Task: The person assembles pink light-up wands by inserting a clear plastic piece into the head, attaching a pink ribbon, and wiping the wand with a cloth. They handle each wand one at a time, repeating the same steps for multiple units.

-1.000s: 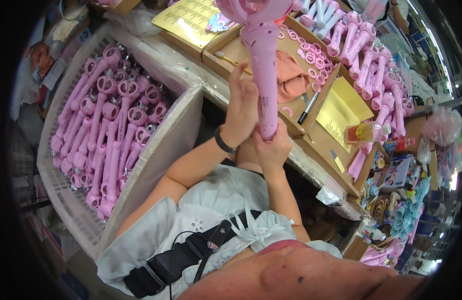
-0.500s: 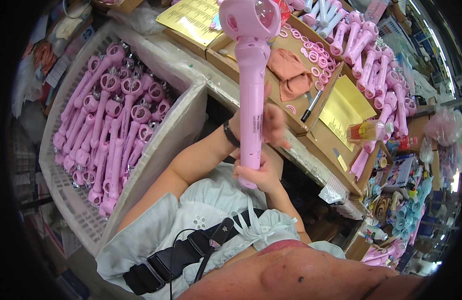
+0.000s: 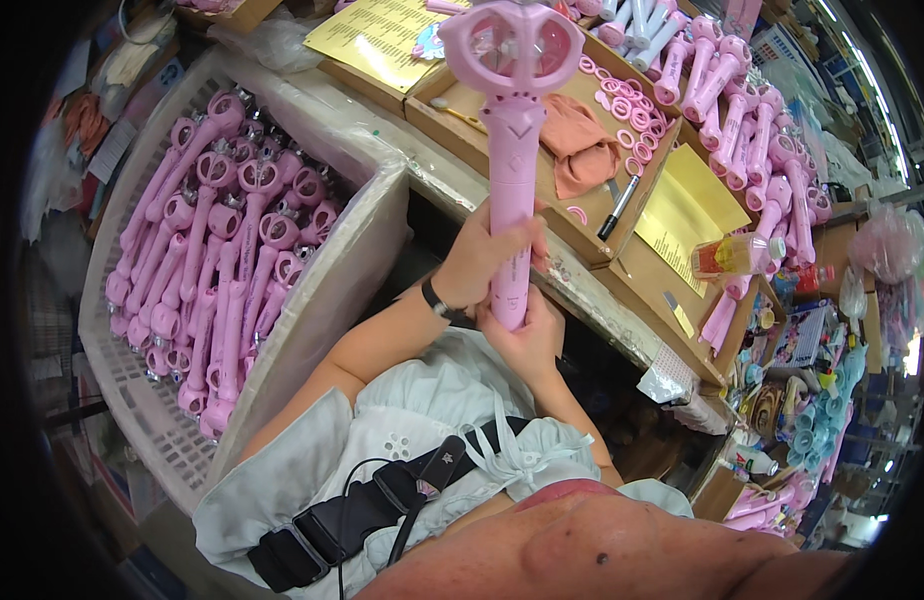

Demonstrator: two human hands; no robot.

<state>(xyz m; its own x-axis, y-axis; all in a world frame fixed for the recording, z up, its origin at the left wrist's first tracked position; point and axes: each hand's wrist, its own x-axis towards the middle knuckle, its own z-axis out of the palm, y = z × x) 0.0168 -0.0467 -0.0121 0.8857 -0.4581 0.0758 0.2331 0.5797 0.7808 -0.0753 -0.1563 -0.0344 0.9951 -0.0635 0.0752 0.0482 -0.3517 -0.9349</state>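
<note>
The pink wand [image 3: 513, 185] is held up in front of the person, its long axis running almost straight from 6 to 12 o'clock, with the round openwork head at 12 and the plain butt end at 6. The left hand [image 3: 487, 255] is wrapped around the lower half of the handle, fingers crossing its front; a black wristband [image 3: 439, 300] circles that wrist. Just below, the right hand [image 3: 527, 332] is closed about the butt end.

From the hands, a pale plastic crate [image 3: 342, 262] fills the 9 to 10 o'clock side, packed with similar wands [image 3: 227, 305], most with their heads toward 12 or 1. The desk [image 3: 432, 165] slants from 11 down to 4 o'clock. A shallow cardboard tray [image 3: 578, 233] on it holds an orange cloth [image 3: 580, 150] and pink rings [image 3: 637, 118] at 1 o'clock, and a marker [image 3: 617, 210] at 2. Yellow sheets lie at 11 [image 3: 372, 45] and toward 3 [image 3: 682, 225], where a bottle [image 3: 727, 257] rests. Further wands [image 3: 757, 165] are heaped at 2. Beyond, the cluttered room shows clear plastic bags [image 3: 890, 250] at 3 and light-blue parts [image 3: 810, 430] at 4.
</note>
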